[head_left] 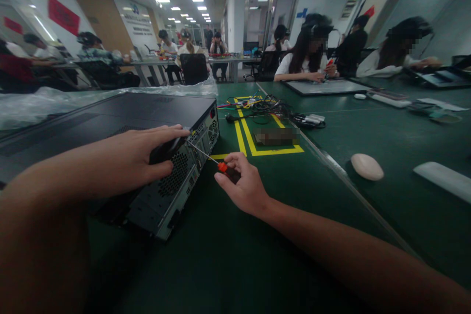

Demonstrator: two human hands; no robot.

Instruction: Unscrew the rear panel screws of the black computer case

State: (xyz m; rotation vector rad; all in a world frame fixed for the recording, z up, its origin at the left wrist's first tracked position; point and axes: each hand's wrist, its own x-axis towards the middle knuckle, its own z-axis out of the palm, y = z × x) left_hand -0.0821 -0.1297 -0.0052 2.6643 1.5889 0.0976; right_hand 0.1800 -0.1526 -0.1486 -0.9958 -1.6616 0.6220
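A black desktop computer case (121, 117) lies flat on the green table, its vented rear panel (184, 171) facing me. My left hand (140, 159) rests palm-down on the case's near top corner, fingers curled over the edge above the rear panel. My right hand (241, 184) is closed around the red-and-black handle of a screwdriver (211, 159). The thin metal shaft points left and up, with its tip at the top edge of the rear panel, close to my left fingertips.
A yellow-taped rectangle (253, 149) on the table (257, 265) holds a bundle of cables (265, 105) and a small flat item. A white mouse (367, 166) and white keyboard (443, 179) lie at the right. Clear plastic wrap (44, 100) lies behind the case. Other people sit at tables beyond.
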